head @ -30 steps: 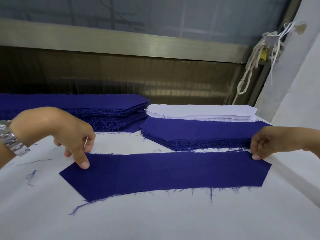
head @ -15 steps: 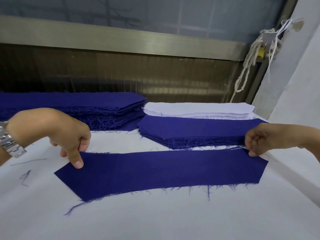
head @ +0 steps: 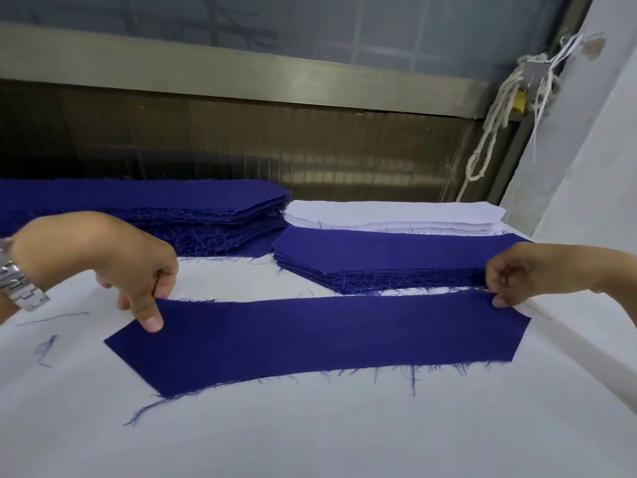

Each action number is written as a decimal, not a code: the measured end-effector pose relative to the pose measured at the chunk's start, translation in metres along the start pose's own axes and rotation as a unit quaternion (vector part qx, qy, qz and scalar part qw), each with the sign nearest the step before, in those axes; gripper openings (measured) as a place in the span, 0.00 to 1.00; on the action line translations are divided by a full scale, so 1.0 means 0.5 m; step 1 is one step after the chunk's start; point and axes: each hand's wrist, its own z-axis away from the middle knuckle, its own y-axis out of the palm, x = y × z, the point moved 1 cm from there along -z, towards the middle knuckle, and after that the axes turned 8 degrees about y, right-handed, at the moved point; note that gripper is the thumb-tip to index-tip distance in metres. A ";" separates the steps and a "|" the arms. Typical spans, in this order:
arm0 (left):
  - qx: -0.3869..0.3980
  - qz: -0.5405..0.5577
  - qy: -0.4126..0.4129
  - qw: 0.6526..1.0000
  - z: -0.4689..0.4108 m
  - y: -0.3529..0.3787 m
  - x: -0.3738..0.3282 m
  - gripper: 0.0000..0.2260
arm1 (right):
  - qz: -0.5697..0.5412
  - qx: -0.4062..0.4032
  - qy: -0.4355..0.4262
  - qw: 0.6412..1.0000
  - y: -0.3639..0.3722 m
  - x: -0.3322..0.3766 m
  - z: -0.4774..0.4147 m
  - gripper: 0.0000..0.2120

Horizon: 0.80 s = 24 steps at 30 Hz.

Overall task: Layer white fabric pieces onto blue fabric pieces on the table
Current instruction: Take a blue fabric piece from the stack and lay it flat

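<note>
While one blue piece (head: 327, 339) lies flat on the table (head: 310, 436), L hand (head: 131, 267) pinches its left end & R hand (head: 517, 274) pinches its far right corner, fingers curled. Just behind sit a blue stack (head: 379, 257) & a white stack (head: 393, 217).

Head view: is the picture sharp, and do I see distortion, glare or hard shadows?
Head view: sharp on the strip, its frayed edge clear; the wide lens seems to bow the strip; the light is soft and even, shadows faint; a dull sheen on the rail, no strong glare.
</note>
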 end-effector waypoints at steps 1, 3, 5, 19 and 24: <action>0.000 0.000 0.001 1.000 0.000 0.000 0.000 0.17 | -0.003 0.000 -0.008 1.000 -0.001 -0.001 0.001 0.10; 0.001 0.000 0.005 1.000 0.000 0.001 0.001 0.17 | -0.023 0.000 -0.023 0.999 -0.002 -0.001 0.001 0.10; 0.002 0.000 0.005 1.000 0.000 0.000 0.001 0.17 | -0.058 -0.004 -0.027 0.998 -0.001 -0.002 -0.002 0.08; 0.015 -0.009 0.014 1.000 -0.003 0.000 0.003 0.17 | -0.021 -0.020 0.032 0.999 0.004 0.007 -0.009 0.03; 0.016 -0.012 0.020 1.000 -0.003 -0.002 0.004 0.16 | -0.008 -0.026 0.039 0.999 0.007 0.007 -0.014 0.02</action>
